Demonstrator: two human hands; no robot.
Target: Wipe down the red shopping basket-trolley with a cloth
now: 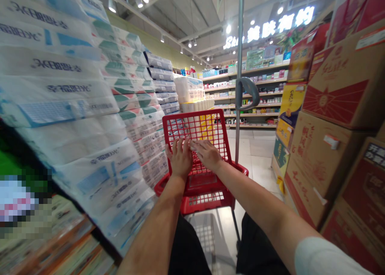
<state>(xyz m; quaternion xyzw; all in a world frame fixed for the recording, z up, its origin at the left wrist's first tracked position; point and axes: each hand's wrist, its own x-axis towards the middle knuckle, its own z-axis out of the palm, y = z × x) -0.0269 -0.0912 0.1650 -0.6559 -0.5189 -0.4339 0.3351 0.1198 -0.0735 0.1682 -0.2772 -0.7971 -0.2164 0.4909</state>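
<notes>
A red plastic shopping cart [224, 138] with a grid-like upright panel stands right in front of me. My left hand [181, 158] is open, its fingers spread over the lower middle of that panel. Beside it my right hand [208, 153] is open too, with its fingers stretched out to the left so that the fingertips meet or nearly meet those of the left hand. Neither hand has anything in its grasp. Whether the palms press on the panel or hover over it, I cannot tell. A grey pole [240, 66] with a looped grey handle [251, 93] rises at the cart's right side.
Tall stacks of wrapped paper rolls [75, 86] and tissue packs [132, 70] line the left. Cardboard cartons [333, 78] are piled on the right. Ahead, pale floor tiles [258, 146] lead to shelves [261, 82] of small goods under a lit sign [270, 28].
</notes>
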